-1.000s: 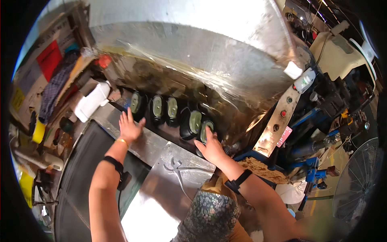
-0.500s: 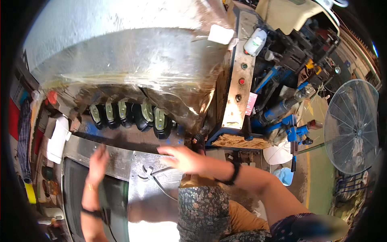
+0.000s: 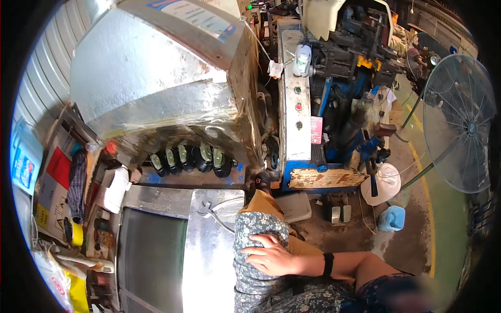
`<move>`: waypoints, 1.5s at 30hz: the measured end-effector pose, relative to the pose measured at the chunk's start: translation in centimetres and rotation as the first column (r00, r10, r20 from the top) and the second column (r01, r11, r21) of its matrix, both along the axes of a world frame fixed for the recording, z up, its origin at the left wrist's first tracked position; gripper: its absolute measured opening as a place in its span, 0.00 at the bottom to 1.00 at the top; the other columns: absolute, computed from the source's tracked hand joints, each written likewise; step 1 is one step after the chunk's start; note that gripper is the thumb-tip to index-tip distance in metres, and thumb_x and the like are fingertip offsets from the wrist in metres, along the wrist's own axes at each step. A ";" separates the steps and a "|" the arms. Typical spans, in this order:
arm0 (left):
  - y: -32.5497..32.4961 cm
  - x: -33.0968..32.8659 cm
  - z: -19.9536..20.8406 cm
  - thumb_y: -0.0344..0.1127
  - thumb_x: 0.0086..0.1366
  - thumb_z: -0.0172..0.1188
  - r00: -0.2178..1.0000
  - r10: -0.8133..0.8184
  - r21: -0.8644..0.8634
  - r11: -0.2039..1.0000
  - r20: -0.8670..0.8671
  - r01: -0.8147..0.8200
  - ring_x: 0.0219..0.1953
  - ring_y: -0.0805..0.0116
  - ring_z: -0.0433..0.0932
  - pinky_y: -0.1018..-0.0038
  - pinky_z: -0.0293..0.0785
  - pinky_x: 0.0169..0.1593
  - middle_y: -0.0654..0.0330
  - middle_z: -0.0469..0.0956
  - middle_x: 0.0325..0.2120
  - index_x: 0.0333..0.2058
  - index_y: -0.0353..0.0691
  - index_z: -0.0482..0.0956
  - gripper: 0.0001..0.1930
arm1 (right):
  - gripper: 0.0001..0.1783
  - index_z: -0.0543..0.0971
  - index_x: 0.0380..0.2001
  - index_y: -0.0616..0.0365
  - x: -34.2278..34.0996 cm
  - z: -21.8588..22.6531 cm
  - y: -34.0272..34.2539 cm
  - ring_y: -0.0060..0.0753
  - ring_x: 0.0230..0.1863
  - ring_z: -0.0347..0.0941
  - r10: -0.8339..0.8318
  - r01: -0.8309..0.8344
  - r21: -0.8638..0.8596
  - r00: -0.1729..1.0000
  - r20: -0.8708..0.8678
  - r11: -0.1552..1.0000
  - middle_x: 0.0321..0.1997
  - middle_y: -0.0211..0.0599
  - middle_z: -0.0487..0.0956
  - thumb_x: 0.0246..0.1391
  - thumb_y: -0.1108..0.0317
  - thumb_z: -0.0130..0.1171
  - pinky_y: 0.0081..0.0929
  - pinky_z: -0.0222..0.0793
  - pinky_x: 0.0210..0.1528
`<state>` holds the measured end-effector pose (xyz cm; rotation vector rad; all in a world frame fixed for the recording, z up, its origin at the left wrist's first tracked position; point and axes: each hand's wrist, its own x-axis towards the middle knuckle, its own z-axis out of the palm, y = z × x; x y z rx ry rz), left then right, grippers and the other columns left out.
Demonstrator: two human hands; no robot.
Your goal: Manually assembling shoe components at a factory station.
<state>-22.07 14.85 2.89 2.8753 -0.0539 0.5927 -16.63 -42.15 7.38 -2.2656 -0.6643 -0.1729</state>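
Observation:
My right hand point(image 3: 269, 255) lies flat on my knee, on the floral cloth point(image 3: 255, 229), fingers apart and holding nothing. A black band point(image 3: 327, 264) sits on its wrist. My left hand is out of view. Ahead and to the left, a row of black shoes with pale green insoles point(image 3: 190, 156) stands under a big dented metal hood point(image 3: 156, 73). The hand is well back from that row.
A shiny metal table top point(image 3: 206, 261) with a dark recess point(image 3: 151, 255) lies at my left. A grey control panel with buttons point(image 3: 297, 104) and a blue machine point(image 3: 360, 78) stand ahead. Foot pedals point(image 3: 339, 213), a blue tub point(image 3: 391, 218) and a large fan point(image 3: 459, 120) are on the right.
Both hands have left the row of shoes. My right hand has dropped onto my knee, my left hand has gone out of view, and the view has swung right.

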 end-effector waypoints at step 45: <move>-1.3 -19.0 1.8 0.41 0.65 0.58 0.782 0.146 -0.791 0.001 -0.606 -0.612 0.47 0.53 0.77 0.56 0.75 0.49 0.49 0.76 0.48 0.52 0.36 0.71 0.21 | 0.10 0.84 0.39 0.47 -0.6 -0.7 -0.6 0.38 0.67 0.59 -0.002 -0.005 0.057 0.993 0.117 0.998 0.57 0.19 0.76 0.57 0.60 0.59 0.48 0.52 0.63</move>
